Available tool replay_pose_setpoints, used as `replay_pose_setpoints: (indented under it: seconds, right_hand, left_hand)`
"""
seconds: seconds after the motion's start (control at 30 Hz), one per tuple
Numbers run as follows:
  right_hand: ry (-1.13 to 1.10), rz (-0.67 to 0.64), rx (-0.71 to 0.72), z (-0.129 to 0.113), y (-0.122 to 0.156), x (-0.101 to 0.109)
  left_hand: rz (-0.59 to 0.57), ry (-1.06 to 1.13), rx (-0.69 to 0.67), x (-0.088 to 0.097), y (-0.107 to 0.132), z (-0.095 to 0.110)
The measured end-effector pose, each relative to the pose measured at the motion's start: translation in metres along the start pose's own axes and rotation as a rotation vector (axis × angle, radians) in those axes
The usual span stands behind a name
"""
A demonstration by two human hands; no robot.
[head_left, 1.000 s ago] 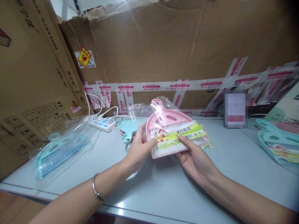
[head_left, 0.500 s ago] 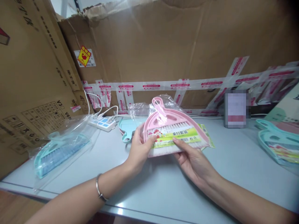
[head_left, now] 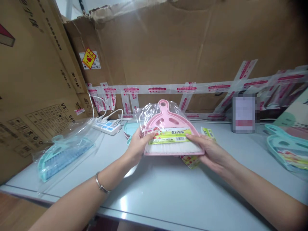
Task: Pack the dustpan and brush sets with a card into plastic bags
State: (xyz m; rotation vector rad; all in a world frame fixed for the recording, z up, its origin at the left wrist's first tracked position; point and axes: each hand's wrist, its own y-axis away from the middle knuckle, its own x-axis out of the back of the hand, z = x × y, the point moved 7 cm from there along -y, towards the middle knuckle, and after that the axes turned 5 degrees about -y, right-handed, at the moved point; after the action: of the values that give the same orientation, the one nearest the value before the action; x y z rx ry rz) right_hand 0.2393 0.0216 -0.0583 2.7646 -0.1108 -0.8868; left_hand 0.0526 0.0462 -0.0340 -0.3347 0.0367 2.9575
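Note:
A pink dustpan and brush set (head_left: 171, 131) with a green and yellow paper label sits half inside a clear plastic bag (head_left: 149, 113). I hold it level above the grey table (head_left: 168, 192). My left hand (head_left: 137, 146) grips its left edge, thumb on the label. My right hand (head_left: 211, 153) grips its right edge, thumb on top. A loose label card (head_left: 192, 160) lies under my right hand. A teal dustpan (head_left: 128, 128) lies on the table behind the pink set, mostly hidden.
A bagged teal dustpan set (head_left: 61, 153) lies at the left. More teal sets (head_left: 286, 149) lie stacked at the right edge. A white power strip (head_left: 107, 126) with cables sits at the back left. Taped cardboard walls (head_left: 183, 51) close off the back and left.
The pink set has turned from tilted to level, with its handle now pointing straight away. Both hands shifted out to its side edges. The view moved slightly.

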Motion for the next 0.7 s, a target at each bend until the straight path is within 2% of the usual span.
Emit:
replay_pose_setpoints:
  seconds: [0.1, 0.2, 0.4, 0.53, 0.7]
  right_hand:
    - [0.053, 0.084, -0.010, 0.006, -0.003, 0.007]
    - [0.089, 0.098, -0.023, 0.011, -0.005, 0.011]
    - [0.073, 0.072, -0.001, 0.003, -0.007, 0.010]
    - [0.160, 0.003, -0.008, 0.002, -0.006, 0.003]
    - [0.198, 0.067, 0.044, 0.000, -0.006, 0.009]
  left_hand:
    - [0.015, -0.044, 0.066, 0.004, -0.003, -0.007]
    - [-0.020, -0.082, 0.112, 0.004, -0.004, -0.012]
    - [-0.069, -0.052, 0.070, 0.003, -0.006, -0.008]
    - [-0.046, -0.041, 0.054, 0.003, -0.006, -0.005]
    - [-0.048, -0.083, 0.089, 0.004, -0.004, -0.004]
